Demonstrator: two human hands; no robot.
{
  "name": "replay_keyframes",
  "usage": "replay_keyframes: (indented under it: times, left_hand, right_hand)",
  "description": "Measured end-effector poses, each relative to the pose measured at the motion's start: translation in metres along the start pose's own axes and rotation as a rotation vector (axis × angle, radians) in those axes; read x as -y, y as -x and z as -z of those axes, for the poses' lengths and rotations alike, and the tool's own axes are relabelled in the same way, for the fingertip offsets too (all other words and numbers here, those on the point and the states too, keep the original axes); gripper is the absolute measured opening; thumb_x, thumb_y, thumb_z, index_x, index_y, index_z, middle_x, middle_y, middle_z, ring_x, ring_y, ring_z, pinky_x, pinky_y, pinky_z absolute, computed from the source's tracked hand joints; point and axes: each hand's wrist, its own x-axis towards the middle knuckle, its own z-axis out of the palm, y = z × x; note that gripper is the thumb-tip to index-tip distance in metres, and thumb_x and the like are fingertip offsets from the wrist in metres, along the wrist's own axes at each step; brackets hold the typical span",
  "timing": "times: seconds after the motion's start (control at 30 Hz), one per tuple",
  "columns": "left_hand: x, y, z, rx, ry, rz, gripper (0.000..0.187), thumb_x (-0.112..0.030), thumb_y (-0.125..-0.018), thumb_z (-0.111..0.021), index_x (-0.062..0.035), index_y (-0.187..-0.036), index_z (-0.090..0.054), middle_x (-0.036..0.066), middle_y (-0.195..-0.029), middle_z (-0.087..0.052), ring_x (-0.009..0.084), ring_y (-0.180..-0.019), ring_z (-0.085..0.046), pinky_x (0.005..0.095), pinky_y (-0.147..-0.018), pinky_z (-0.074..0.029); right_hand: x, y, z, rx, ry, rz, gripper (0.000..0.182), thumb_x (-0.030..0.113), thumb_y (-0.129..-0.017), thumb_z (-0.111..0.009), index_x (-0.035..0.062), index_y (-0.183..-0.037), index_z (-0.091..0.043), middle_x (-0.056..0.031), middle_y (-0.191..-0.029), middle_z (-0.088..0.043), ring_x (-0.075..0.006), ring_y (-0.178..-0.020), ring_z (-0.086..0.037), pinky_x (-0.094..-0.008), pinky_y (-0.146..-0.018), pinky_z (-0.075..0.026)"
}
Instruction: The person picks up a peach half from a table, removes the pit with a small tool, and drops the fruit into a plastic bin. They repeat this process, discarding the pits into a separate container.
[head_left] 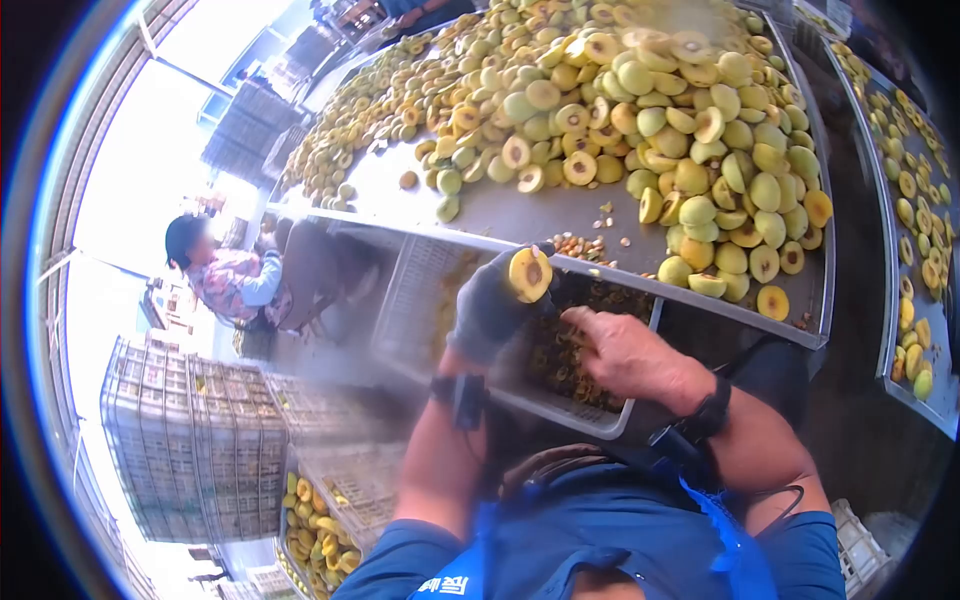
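My left hand [488, 312], in a dark grey glove, is closed round a peach half [530, 275]. Its yellow cut face is turned up, with a brown centre showing. Close by on the right, my bare right hand [640, 358] is curled, its forefinger pointing toward the glove. Whatever its fingers may hold is hidden. Both hands are above a pale plastic crate [600, 425] with dark brown bits in it, probably pits and scraps. Just beyond them runs the rim of a metal table [590, 268], heaped with green-yellow peach halves [690, 178].
Small pits [585, 246] lie near the table's front edge. On the right stands another metal table [935, 395] with peach halves. A seated person [235, 275] is at the left, beyond stacked crates [195, 440]. A crate of yellow fruit [318, 535] sits at lower left.
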Motion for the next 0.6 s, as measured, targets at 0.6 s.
replay_keyframes:
  times: [0.6]
  left_hand:
    - [-0.025,0.044,-0.037,-0.178,0.848,0.427,0.049,-0.036,-0.111,-0.044,0.0038,-0.112,-0.073,0.009,-0.1,-0.073,0.0138,-0.088,-0.066,0.0286,-0.081,-0.053]
  right_hand:
    - [0.023,-0.004,-0.018,-0.116,-0.344,0.002,0.022,0.013,-0.095,-0.063,-0.0024,-0.105,-0.052,-0.0273,-0.079,-0.065,-0.0459,-0.077,-0.066,-0.048,-0.069,-0.051]
